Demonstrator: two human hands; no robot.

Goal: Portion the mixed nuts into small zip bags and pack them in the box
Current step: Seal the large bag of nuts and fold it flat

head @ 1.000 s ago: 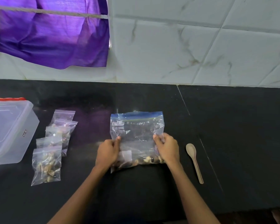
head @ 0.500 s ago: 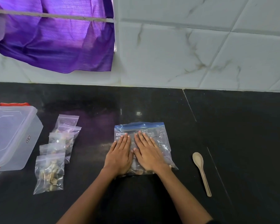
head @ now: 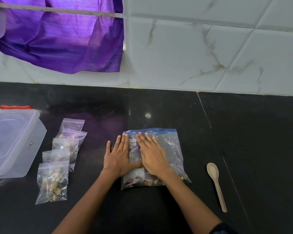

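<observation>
A large clear zip bag with a blue seal lies flat on the black counter, mixed nuts gathered at its near end. My left hand presses flat on the bag's left edge, partly on the counter. My right hand presses flat on the bag's middle, fingertips at the blue seal. Several small zip bags of nuts lie in an overlapping row to the left. A clear plastic box with a lid and red clips stands at the far left.
A pale wooden spoon lies on the counter right of the large bag. A white tiled wall runs behind the black counter, and a purple cloth hangs at the upper left.
A second ago both hands pinched the large bag's sides with it raised. They laid it down and now press flat on it, sliding up towards the blue seal.
</observation>
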